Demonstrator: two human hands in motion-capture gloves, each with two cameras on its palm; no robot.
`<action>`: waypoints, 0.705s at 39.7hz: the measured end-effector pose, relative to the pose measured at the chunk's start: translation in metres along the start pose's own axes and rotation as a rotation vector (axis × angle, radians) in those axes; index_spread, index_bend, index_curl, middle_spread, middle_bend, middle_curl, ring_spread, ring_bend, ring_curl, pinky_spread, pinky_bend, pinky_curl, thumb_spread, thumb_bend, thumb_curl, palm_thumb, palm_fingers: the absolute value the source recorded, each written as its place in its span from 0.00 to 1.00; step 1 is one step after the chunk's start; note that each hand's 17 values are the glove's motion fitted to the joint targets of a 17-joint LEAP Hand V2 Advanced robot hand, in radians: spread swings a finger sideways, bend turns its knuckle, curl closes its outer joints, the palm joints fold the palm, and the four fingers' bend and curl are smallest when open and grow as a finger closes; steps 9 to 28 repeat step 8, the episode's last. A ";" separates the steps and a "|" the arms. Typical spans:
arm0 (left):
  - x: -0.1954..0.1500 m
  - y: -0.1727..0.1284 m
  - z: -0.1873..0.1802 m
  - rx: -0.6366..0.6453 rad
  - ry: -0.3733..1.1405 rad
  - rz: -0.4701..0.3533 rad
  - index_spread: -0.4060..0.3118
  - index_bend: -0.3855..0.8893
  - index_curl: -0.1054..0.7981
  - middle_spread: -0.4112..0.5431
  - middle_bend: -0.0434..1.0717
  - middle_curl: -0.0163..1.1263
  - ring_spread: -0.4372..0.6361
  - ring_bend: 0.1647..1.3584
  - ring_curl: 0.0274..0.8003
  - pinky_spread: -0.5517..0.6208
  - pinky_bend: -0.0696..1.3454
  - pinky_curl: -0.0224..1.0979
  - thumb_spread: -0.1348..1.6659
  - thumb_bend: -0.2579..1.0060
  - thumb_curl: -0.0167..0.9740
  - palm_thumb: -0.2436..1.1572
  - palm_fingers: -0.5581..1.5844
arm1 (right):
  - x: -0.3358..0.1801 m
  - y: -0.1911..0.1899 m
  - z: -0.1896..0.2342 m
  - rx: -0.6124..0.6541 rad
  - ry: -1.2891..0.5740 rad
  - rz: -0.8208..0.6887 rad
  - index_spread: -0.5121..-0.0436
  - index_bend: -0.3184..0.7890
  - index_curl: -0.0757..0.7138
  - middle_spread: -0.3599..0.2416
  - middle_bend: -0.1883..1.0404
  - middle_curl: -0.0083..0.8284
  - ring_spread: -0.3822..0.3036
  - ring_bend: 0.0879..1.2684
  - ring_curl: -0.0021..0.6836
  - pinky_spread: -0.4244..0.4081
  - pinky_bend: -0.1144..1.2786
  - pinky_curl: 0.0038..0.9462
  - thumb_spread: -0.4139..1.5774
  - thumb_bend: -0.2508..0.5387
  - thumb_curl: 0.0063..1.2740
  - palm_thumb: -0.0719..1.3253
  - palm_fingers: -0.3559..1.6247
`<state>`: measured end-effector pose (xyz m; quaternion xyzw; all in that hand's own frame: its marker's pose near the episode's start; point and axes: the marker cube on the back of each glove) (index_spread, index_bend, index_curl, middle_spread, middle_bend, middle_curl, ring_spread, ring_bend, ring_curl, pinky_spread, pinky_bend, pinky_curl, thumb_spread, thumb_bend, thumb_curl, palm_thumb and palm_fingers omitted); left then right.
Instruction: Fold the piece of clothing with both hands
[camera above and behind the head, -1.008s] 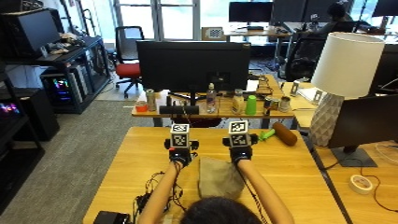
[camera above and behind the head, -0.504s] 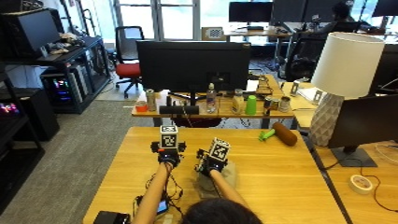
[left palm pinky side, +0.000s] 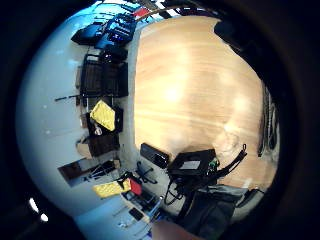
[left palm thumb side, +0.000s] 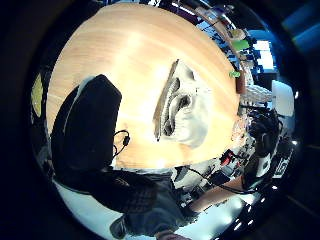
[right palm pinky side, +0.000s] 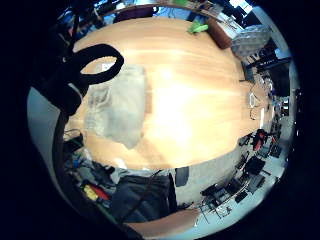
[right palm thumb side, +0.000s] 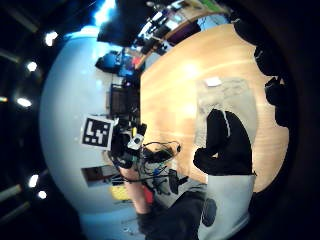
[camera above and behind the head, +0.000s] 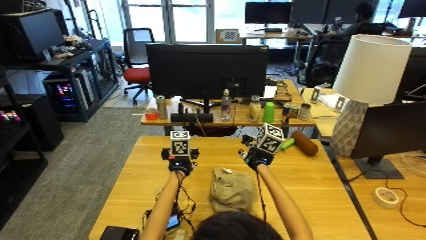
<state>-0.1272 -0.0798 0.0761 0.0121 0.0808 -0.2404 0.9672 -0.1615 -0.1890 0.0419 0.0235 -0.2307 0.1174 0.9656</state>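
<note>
So the garment (camera above and behind the head: 231, 189) is a beige-tan piece sitting on the wooden table (camera above and behind the head: 313, 190), right in front of the person and between their two forearms. From the outside view it looks already bunched into a compact, roughly oblong bundle with a small white tag near its far end. The left thumb-side palm view shows it (left palm thumb side: 185, 107) with rumpled folds along one edge, so it's not what I'd call a neat fold.

Neither hand is on it right now. The left hand (camera above and behind the head: 179, 163) is up off the cloth, just beside its far left corner, and the right hand (camera above and behind the head: 257, 157) is lifted beyond its far right corner. Both are raised above the table holding nothing. I honestly can't tell how the fingers sit on either one; they're hidden under the gear on the gloves in the outside view.

My read: this is a gap between folds, or maybe near the end, hands hovering while lining up the next one. If I were steering, I'd bring both hands down onto the far edge, pinch a corner each and either fold it toward the body again or flatten out those lumpy ridges first.

Further out there's a green marker (camera above and behind the head: 287, 144) and a brown roll (camera above and behind the head: 306, 143) near the far right edge of the table, well away from the cloth.
</note>
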 end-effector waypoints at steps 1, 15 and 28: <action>0.001 0.000 -0.001 0.000 0.000 0.000 0.47 0.43 0.54 0.55 0.17 0.23 0.61 0.33 0.37 0.68 0.34 0.34 0.85 0.20 0.21 0.35 0.38 | 0.009 -0.006 -0.004 0.049 0.006 -0.017 0.58 0.31 0.10 0.51 0.44 0.59 0.34 0.67 0.62 0.26 0.76 0.42 0.74 0.30 0.39 0.72 0.57; 0.005 -0.002 -0.004 0.004 0.004 0.000 0.47 0.44 0.54 0.55 0.17 0.23 0.61 0.33 0.37 0.68 0.34 0.34 0.85 0.20 0.21 0.35 0.38 | 0.031 -0.008 -0.031 0.117 0.022 0.004 0.57 0.32 0.12 0.53 0.42 0.57 0.36 0.61 0.60 0.30 0.74 0.41 0.76 0.30 0.38 0.71 0.56; 0.005 -0.002 -0.004 0.004 0.004 0.000 0.47 0.44 0.54 0.55 0.17 0.23 0.61 0.33 0.37 0.68 0.34 0.34 0.85 0.20 0.21 0.35 0.38 | 0.031 -0.008 -0.031 0.117 0.022 0.004 0.57 0.32 0.12 0.53 0.42 0.57 0.36 0.61 0.60 0.30 0.74 0.41 0.76 0.30 0.38 0.71 0.56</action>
